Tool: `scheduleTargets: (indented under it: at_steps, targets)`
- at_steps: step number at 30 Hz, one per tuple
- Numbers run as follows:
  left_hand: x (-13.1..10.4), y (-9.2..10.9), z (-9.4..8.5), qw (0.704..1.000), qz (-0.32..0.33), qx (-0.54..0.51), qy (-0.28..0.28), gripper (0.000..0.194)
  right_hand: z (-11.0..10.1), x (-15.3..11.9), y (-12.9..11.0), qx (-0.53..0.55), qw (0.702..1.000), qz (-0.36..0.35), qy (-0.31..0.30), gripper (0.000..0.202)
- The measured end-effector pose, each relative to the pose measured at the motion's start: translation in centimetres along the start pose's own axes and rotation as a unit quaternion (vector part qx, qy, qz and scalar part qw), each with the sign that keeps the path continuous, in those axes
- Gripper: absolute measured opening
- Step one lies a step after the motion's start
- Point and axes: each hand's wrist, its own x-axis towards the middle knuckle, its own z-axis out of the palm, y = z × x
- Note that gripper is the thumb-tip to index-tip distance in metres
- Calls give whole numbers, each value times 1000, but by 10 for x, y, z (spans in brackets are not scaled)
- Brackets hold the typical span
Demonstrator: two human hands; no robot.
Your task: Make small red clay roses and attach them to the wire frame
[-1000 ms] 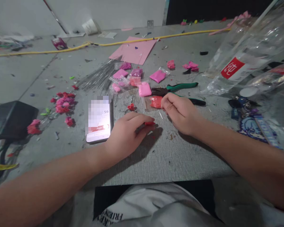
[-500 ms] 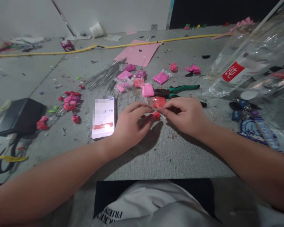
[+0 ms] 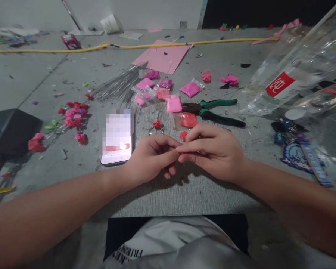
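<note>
My left hand [image 3: 156, 155] and my right hand [image 3: 215, 151] meet at the fingertips above the near part of the table. Their fingers are pinched together around a small bit of red clay, mostly hidden, with only a sliver showing. A red clay lump [image 3: 183, 135] lies just beyond the fingertips. Behind it is a clear bag of red clay [image 3: 188, 120]. A small red clay flower [image 3: 156, 124] on wire sits beyond my left hand. The phone [image 3: 117, 137] lies left of that hand.
Green-handled pliers [image 3: 218, 112] lie beyond my right hand. Bags of pink clay [image 3: 190, 89] and thin wires [image 3: 120, 87] are further back. Finished clay flowers [image 3: 75, 114] lie at the left, plastic bottles [image 3: 282, 84] at the right. A yellow cord [image 3: 198, 43] crosses the back.
Both hands have moved slightly nearer to me and their fingertips have come together. The small red flower beyond my left hand has come into view, and the pliers show more fully.
</note>
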Motion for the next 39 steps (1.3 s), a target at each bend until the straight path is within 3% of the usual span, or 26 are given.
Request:
scheduleTargets:
  at_steps: [12, 17, 29, 35, 39]
  targets:
    - [1, 1, -3, 998, -12, -54, -15, 17, -1, -1, 1, -5, 1000, 18, -8, 13]
    - [1, 1, -4, 999, -21, -47, -16, 17, -4, 1, -2, -35, 999, -6, -28, 10]
    - [-1, 2, -1, 998, -37, -36, -29, 17, -8, 6, -3, -16, 998, 25, -51, 6]
    - [-1, 0, -1, 998, -29, -37, -37, 12, -10, 7, -6, 33, 992, 102, -71, 9]
    - [-3, -1, 0, 999, -14, -23, -28, 13, -7, 5, -9, 140, 950, 271, -71, 14]
